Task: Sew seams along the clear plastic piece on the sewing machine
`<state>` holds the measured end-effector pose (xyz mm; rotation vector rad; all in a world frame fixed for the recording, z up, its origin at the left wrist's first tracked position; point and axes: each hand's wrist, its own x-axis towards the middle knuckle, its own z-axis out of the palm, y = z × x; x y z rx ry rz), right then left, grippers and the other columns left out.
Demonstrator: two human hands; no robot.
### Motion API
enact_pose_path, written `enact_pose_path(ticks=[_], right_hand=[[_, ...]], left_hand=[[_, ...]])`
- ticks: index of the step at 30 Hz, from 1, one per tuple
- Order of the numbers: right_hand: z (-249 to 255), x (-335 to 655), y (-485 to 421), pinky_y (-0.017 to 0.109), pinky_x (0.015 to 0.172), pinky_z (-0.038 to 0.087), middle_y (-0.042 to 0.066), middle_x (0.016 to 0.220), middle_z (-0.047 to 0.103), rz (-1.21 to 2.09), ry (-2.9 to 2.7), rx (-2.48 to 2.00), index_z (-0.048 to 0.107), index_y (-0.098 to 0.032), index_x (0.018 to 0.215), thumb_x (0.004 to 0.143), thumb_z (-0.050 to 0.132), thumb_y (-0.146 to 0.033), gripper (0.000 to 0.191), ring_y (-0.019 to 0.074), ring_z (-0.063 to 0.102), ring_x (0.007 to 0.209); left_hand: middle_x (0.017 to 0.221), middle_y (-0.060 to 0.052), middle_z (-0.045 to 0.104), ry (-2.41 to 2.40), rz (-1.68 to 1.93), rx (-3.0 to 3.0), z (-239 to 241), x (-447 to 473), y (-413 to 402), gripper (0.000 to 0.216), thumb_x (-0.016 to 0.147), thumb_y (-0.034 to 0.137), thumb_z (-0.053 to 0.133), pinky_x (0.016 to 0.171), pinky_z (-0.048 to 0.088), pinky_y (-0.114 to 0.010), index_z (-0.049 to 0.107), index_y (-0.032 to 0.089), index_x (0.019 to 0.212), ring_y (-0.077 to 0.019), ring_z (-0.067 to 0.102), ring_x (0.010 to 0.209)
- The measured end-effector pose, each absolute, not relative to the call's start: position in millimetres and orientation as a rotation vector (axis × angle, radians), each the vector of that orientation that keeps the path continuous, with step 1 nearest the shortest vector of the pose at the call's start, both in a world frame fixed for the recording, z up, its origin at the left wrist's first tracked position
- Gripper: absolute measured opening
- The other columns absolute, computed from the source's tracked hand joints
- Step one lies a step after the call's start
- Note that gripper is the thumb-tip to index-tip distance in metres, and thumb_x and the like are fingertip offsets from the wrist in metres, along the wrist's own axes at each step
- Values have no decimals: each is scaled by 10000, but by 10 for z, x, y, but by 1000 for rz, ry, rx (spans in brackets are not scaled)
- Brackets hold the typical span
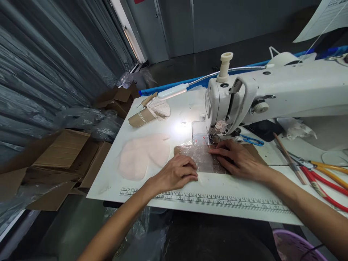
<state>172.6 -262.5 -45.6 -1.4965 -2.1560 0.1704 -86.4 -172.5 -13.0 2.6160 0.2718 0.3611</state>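
Note:
On the white sewing table lies a brown sheet (pixel 221 168) with a shiny, clear, creased layer (pixel 202 161) over part of it, reaching under the presser foot of the sewing machine (pixel 217 101). My left hand (pixel 176 173) rests at the near left edge of this sheet, its fingers bent and its thumb apart from them. Across the right part of the sheet, my right hand (pixel 237 159) stretches its fingers toward the needle area. The fingertips touch the sheet close to the presser foot, with a gap between thumb and forefinger. What lies under both palms is hidden.
Pale pink cut pieces (pixel 136 157) and a lace bundle on a brown card (pixel 143 116) lie at left. Red-handled scissors (pixel 320 183), yellow-handled ones (pixel 330 172) and a blue tool (pixel 251 140) lie right. Cardboard boxes (pixel 62 148) stand beside the table (pixel 108 185).

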Motion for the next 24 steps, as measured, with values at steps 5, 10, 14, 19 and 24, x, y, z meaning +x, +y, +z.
enact_pose_path(ticks=[5, 10, 14, 19, 24], right_hand=[[-422, 1797, -2634, 465, 902, 459, 72, 1138, 561, 259, -2196, -1418, 567, -350, 1282, 952, 446, -322, 353, 235, 546, 1052], [-424, 1779, -2628, 496, 891, 460, 87, 1140, 549, 221, -2224, -1450, 587, -355, 1266, 949, 455, -335, 345, 254, 542, 1052], [-414, 1765, -2629, 497, 894, 460, 87, 1130, 563, 238, -2198, -1467, 603, -337, 1253, 945, 468, -335, 336, 255, 548, 1047], [-398, 1767, -2632, 478, 903, 457, 88, 1134, 580, 273, -2155, -1460, 631, -320, 1226, 942, 473, -312, 325, 249, 551, 1045], [-381, 1761, -2641, 459, 902, 458, 85, 1161, 589, 267, -2127, -1450, 624, -314, 1242, 923, 502, -262, 346, 236, 552, 1045]], left_hand=[[1050, -95, 662, 290, 501, 2538, -90, -867, -1757, 144, 904, 252, 584, 875, 498, -368, 698, 168, 879, -186, 624, 975], [1014, -102, 695, 228, 523, 2462, -200, -811, -1851, 175, 912, 231, 546, 896, 511, -382, 686, 153, 841, -173, 647, 936], [997, -100, 707, 215, 468, 2536, -289, -794, -1863, 189, 915, 273, 538, 839, 517, -384, 687, 158, 895, -189, 651, 892], [1009, -65, 704, 99, 551, 2678, -299, -804, -1844, 128, 889, 237, 605, 766, 487, -334, 678, 172, 971, -162, 632, 840], [1012, -68, 700, 23, 739, 2741, -305, -786, -1845, 105, 852, 174, 656, 694, 468, -307, 657, 150, 954, -149, 627, 803]])
